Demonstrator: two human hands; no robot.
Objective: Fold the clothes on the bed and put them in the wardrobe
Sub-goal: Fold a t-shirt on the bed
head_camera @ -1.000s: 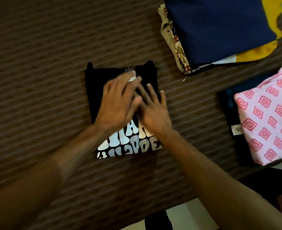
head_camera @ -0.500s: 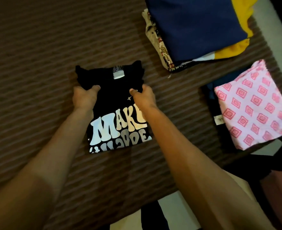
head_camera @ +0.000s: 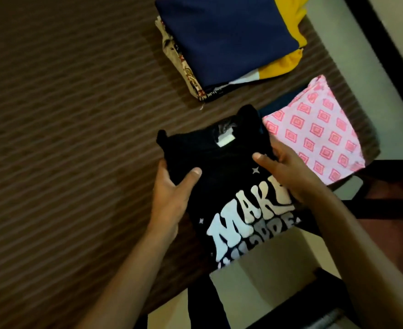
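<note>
Head view: shirt lettering (head_camera: 248, 231) partly hidden.

Brown striped bed (head_camera: 77, 138) bearing two clothes stacks (head_camera: 231, 39)

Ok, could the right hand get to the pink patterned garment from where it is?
Probably yes: the right hand is right beside the pink patterned garment with nothing between them, but it grips the folded black T-shirt and would have to let go first.
</note>
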